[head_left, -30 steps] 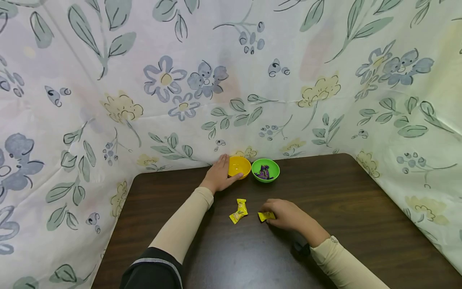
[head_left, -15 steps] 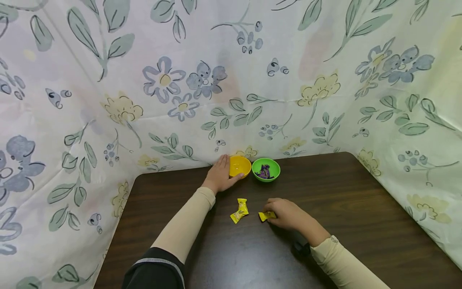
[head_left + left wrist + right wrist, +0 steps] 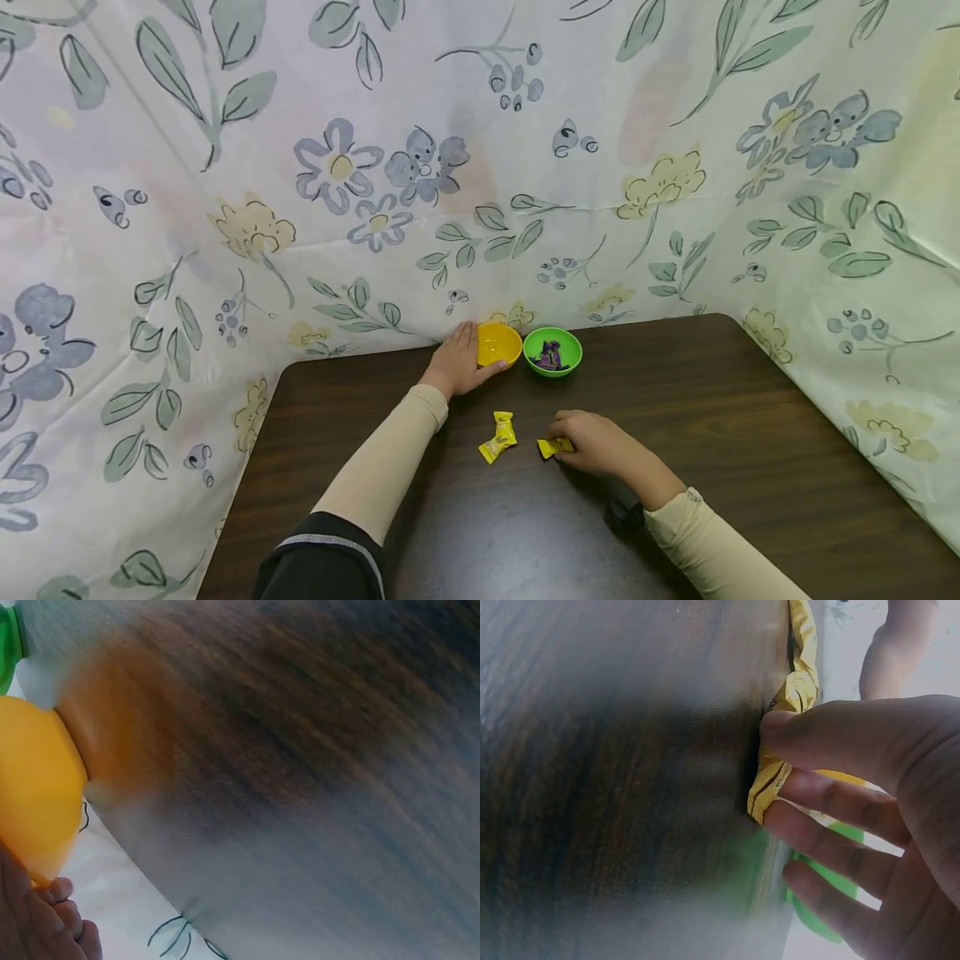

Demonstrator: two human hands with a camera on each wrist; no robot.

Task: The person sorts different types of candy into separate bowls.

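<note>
In the head view a yellow bowl (image 3: 498,344) stands at the table's far edge. My left hand (image 3: 454,363) holds it by its left side, the thumb across the near side. The left wrist view shows fingertips (image 3: 66,904) against the bowl's wall. Beside it, a green bowl (image 3: 573,354) contains several purple-wrapped candies (image 3: 551,357). My right hand (image 3: 592,443) pinches a yellow-wrapped candy (image 3: 553,448) low at the tabletop; in the right wrist view the thumb (image 3: 780,729) presses on its wrapper. Two more yellow-wrapped candies (image 3: 504,428) lie touching, left of that hand.
The dark wooden table (image 3: 480,533) spreads in front of me. Behind it and along both sides hangs a white cloth (image 3: 480,167) with flower and leaf prints. A black item (image 3: 626,515) shows beneath the right wrist.
</note>
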